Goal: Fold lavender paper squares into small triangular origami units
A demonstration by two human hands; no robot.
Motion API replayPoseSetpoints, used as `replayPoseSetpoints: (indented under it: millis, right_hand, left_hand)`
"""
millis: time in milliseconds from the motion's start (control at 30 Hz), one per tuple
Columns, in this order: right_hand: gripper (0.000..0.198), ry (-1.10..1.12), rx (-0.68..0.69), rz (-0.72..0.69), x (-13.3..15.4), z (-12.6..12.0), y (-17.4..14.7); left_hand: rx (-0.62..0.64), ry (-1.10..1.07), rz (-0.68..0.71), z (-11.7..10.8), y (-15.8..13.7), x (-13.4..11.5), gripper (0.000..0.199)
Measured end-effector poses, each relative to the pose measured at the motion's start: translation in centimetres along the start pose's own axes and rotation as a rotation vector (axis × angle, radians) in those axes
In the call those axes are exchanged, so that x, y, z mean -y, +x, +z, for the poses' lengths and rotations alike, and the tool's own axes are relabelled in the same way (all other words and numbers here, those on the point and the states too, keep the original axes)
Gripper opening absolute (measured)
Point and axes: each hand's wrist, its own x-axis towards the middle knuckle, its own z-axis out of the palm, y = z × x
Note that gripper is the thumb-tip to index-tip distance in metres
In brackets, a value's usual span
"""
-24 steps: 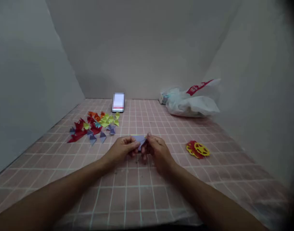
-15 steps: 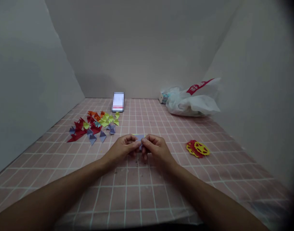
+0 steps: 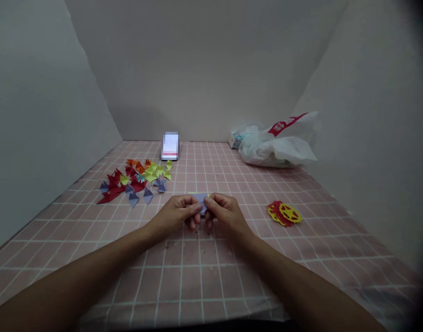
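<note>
Lavender paper (image 3: 201,198) at the clock's centre, with a sliver of yellow showing at its far edge! Round to ten o'clock, and it's a riot: folded paper pieces (image 3: 138,186) in red, orange, lime-yellow, lavender, one flash of turquoise. Two o'clock, a white plastic bag (image 3: 277,153) flashing a red patch with white characters. Three o'clock, gear-shaped discs (image 3: 281,213), yellow and red. Beneath everything, a dusty-pink tablecloth (image 3: 190,283), gridded in pale lines.

L hand (image 3: 178,213) & R hand (image 3: 227,213) pinching close tog., arms (image 3: 104,265) fwd.
</note>
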Motion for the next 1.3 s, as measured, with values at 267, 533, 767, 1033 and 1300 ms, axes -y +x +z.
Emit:
replayPoseSetpoints:
  millis: [267,533,767,1033,1300]
  right_hand:
    - [0.037,-0.007,-0.031,-0.086,0.01,-0.35,0.41]
    - [0.033,0.018,0.025,-0.019,0.19,0.35,-0.32]
    - [0.034,-0.015,-0.022,-0.008,-0.05,0.32,-0.23]
    - [0.038,-0.023,0.001,0.003,-0.18,0.10,0.17]
    - [0.032,-0.065,-0.073,-0.042,0.15,0.04,0.00]
  left_hand:
    - [0.043,-0.134,-0.011,-0.10,-0.02,-0.09,0.035]
    - [-0.016,-0.061,0.038,0.44,-0.60,-0.24,0.034]
    - [-0.026,-0.036,0.027,0.62,-0.21,0.34,0.037]
    - [-0.043,0.027,0.021,0.38,-0.09,-0.13,0.030]
    - [-0.036,0.029,-0.061,0.19,-0.11,-0.25,0.027]
